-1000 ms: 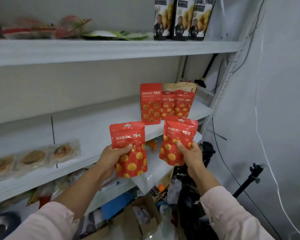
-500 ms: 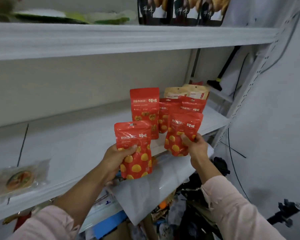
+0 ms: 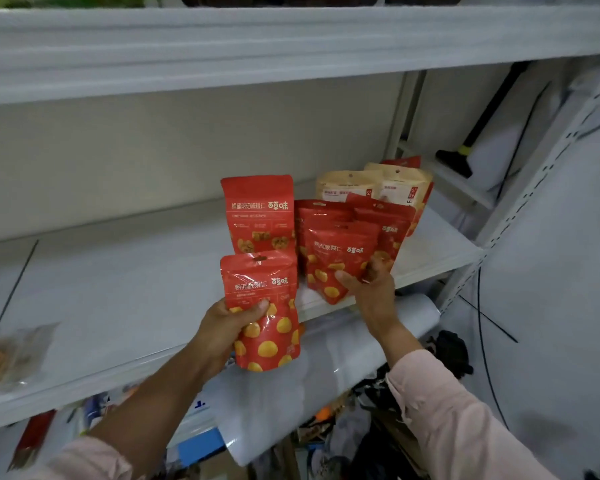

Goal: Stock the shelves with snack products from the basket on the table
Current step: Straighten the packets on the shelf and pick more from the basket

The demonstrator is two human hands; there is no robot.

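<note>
My left hand (image 3: 227,329) grips a red snack pouch with yellow dots (image 3: 262,306) in front of the middle shelf's (image 3: 118,306) front edge. My right hand (image 3: 369,289) holds a second red pouch of the same kind (image 3: 340,254) at its lower right corner, upright at the shelf's front, right before two similar red pouches (image 3: 387,223). A taller red pouch (image 3: 258,213) stands on the shelf behind the left pouch. Two beige pouches (image 3: 371,185) stand at the back right.
The upper shelf board (image 3: 291,39) hangs close overhead. Clear-wrapped round snacks (image 3: 4,358) lie at the shelf's left end. A white plastic roll (image 3: 326,368) juts out under the shelf. Clutter fills the floor below. A white wall (image 3: 551,289) closes the right.
Both hands moved up and forward toward the shelf. The right pouch has gone from the air below the shelf to right in front of the standing red pouches.
</note>
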